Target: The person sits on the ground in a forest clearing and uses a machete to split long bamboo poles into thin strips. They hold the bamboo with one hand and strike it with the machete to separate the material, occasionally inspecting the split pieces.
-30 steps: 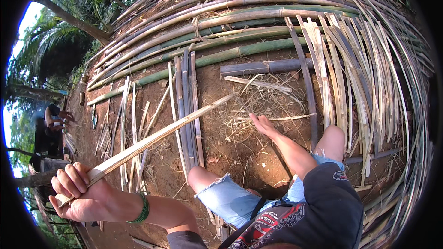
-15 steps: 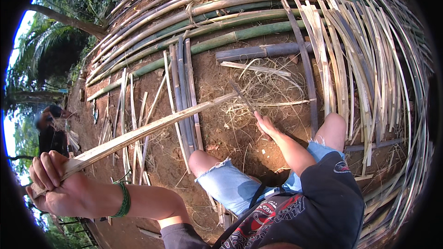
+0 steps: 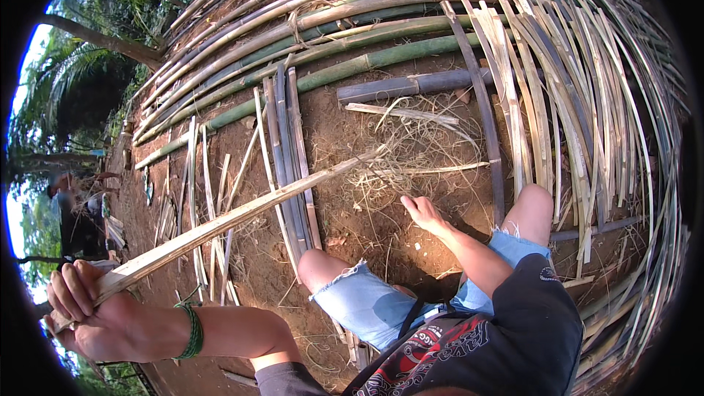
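Note:
A long pale split bamboo strip (image 3: 242, 214) runs slantwise from the far left to the middle of the ground. My left hand (image 3: 92, 308) is wrapped round its near end, a green cord band on the wrist. Out in front of my knees, my right hand (image 3: 425, 214) is closed round a knife. The knife's blade is blurred against the ground and hard to make out. It lies close to the strip's far end, above a tangle of thin bamboo shavings (image 3: 403, 147); I cannot tell whether it touches the strip.
Long bamboo poles (image 3: 381, 62) lie across the back. Many split strips (image 3: 572, 95) are laid side by side at the right. Dark strips (image 3: 287, 161) stand out left of my knees, and a short dark bamboo piece (image 3: 411, 85) lies ahead. Another person (image 3: 77, 213) is at the far left.
My right hand has moved slightly down and right, and the knife blade has swung lower and blurred. The strip stays in my left hand, almost unmoved.

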The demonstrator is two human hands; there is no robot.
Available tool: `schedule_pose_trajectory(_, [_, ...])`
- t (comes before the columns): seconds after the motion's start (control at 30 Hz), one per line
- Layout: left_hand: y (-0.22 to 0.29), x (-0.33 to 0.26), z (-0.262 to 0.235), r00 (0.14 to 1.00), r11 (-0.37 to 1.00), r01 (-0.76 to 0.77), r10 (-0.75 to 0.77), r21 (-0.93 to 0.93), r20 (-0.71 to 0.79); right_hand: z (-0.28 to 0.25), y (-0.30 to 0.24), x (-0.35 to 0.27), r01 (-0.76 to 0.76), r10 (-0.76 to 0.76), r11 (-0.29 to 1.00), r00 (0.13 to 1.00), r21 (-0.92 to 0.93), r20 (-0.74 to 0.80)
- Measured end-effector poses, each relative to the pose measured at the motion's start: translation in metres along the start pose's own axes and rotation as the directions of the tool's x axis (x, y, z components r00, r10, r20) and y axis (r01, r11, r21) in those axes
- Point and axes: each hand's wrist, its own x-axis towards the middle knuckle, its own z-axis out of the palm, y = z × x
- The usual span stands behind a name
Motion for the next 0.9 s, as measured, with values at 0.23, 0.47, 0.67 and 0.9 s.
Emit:
schedule_pose_trajectory(0.23, [0.001, -0.006, -0.007, 0.999, 0.998, 0.019, -0.017, -0.054, 0.041, 0.007, -0.013, 0.02, -0.21, 0.209, 0.978, 0.976, 0.015, 0.063])
schedule_pose_trajectory(0.47, [-0.002, -0.001, 0.0, 0.992, 0.993, -0.07, 0.079, 0.1, -0.094, 0.016, 0.03, 0.027, -0.333, 0.334, 0.943, 0.942, 0.009, -0.022])
schedule_pose_trajectory(0.67, [-0.008, 0.001, -0.006, 0.975, 0.952, -0.143, 0.183, 0.272, -0.129, 0.043, -0.046, -0.019, -0.147, 0.111, 0.898, 0.988, 0.415, 0.111])
schedule_pose_trajectory(0.9, [-0.021, -0.003, 0.015, 0.947, 0.88, -0.203, 0.287, 0.429, -0.142, 0.017, -0.034, -0.005, -0.342, 0.291, 0.83, 0.939, 0.44, 0.181])
